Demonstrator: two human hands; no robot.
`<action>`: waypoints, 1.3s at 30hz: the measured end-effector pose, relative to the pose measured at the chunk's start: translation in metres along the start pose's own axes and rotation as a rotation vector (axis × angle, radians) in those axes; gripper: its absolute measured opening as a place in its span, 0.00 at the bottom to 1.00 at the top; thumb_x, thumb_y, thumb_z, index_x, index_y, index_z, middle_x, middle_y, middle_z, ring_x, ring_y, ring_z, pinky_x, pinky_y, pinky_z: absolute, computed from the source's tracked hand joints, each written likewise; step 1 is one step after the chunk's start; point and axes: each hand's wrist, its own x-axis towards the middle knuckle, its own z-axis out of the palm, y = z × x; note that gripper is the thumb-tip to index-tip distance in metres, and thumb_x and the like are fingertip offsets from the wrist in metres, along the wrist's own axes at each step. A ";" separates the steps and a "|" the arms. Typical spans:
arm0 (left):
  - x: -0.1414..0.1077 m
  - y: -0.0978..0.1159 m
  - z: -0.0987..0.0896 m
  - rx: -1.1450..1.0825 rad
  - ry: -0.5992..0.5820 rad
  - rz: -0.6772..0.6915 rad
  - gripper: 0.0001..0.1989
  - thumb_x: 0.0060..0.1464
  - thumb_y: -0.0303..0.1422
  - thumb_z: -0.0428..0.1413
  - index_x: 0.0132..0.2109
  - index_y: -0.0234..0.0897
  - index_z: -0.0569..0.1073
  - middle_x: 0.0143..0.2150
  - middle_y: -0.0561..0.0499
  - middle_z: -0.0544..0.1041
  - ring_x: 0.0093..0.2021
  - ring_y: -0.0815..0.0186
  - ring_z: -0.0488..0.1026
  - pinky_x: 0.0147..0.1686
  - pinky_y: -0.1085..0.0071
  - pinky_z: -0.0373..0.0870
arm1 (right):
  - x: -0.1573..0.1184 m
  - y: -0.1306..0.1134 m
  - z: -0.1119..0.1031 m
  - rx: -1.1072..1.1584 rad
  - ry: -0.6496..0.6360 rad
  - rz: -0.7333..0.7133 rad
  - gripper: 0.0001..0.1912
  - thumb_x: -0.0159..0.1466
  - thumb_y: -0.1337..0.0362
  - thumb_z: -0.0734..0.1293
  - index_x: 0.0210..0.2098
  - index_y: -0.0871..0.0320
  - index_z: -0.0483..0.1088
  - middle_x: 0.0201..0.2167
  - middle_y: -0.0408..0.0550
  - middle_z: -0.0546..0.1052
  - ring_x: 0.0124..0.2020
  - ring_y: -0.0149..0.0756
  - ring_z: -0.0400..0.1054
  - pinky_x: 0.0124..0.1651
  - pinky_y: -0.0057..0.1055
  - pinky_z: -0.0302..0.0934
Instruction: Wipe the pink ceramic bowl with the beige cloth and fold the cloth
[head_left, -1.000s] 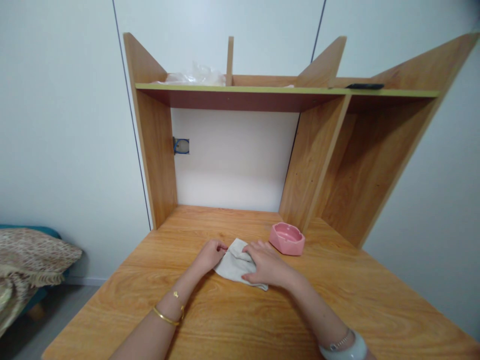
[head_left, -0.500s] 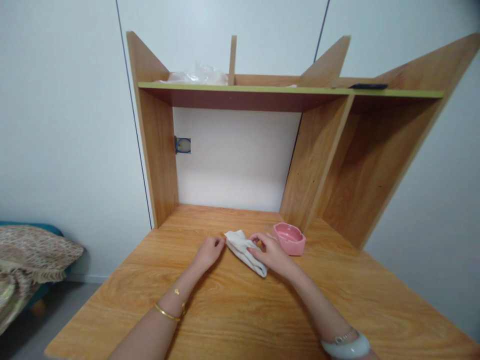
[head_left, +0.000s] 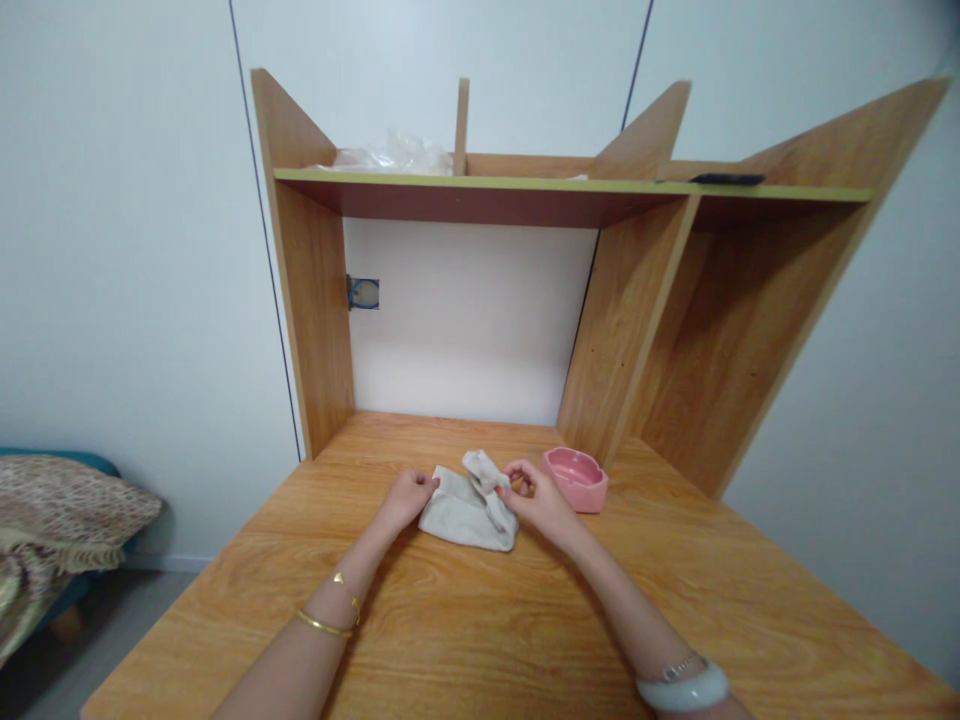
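A pale grey-white cloth (head_left: 463,518) lies partly spread on the wooden desk, one part of it folded and raised. My left hand (head_left: 411,497) is closed, pinching the cloth's upper left edge. On the other side, my right hand (head_left: 538,500) pinches the lifted fold between thumb and fingertip, its remaining fingers curled. Just beyond the right hand stands a pink ashtray (head_left: 576,480) with a notched rim; the hand appears close to it, not holding it.
The wooden desk (head_left: 465,640) carries a hutch with upright panels and a shelf (head_left: 480,190). Up there lie a clear plastic bag (head_left: 397,155) and a flat black object (head_left: 727,179). An uncovered wall box (head_left: 365,293) shows at the back. A patterned blanket (head_left: 67,500) is at left.
The narrow folded cloth has been opened out toward the left and lies wider. My left hand has moved slightly left with its edge; my right hand has raised a fold.
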 end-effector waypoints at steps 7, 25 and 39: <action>-0.005 0.002 -0.033 0.344 0.099 -0.109 0.11 0.52 0.31 0.47 0.32 0.33 0.74 0.35 0.41 0.76 0.38 0.58 0.72 0.33 0.70 0.61 | 0.005 -0.004 -0.006 0.094 0.083 0.080 0.10 0.48 0.65 0.62 0.31 0.57 0.67 0.29 0.43 0.73 0.31 0.34 0.65 0.34 0.28 0.59; -0.022 0.018 -0.041 0.606 0.228 0.030 0.15 0.52 0.29 0.47 0.47 0.33 0.68 0.47 0.41 0.70 0.50 0.55 0.64 0.46 0.63 0.56 | 0.009 0.018 -0.013 -0.115 0.346 0.029 0.12 0.54 0.55 0.60 0.34 0.55 0.61 0.31 0.47 0.69 0.35 0.38 0.64 0.39 0.35 0.58; -0.023 0.017 -0.004 0.349 -0.057 0.381 0.16 0.44 0.22 0.47 0.40 0.37 0.72 0.39 0.49 0.73 0.44 0.62 0.65 0.44 0.68 0.58 | -0.003 0.018 -0.005 -0.506 -0.093 0.073 0.14 0.53 0.75 0.55 0.37 0.59 0.64 0.28 0.46 0.72 0.31 0.34 0.63 0.34 0.27 0.53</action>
